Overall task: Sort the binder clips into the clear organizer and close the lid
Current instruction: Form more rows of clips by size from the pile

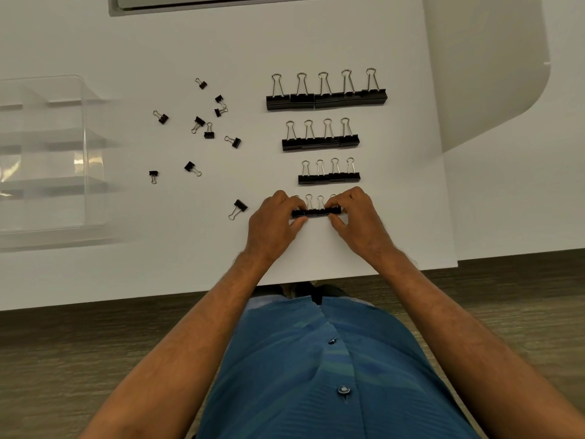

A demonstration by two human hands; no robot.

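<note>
Black binder clips lie on a white table in rows by size: a top row of the largest [326,98], a second row [320,141], a third row [329,177]. My left hand [273,221] and my right hand [357,217] pinch the two ends of a fourth row of small clips [316,212] near the table's front edge. One small clip [238,209] lies just left of my left hand. Several tiny clips [205,122] are scattered to the left. The clear organizer [91,153] stands at the far left with its compartments visible.
The white table's front edge [348,274] runs just below my hands, with dark wood flooring beyond it. A grey slot or tray [221,4] sits at the table's far edge. A curved white surface [490,74] is at the right.
</note>
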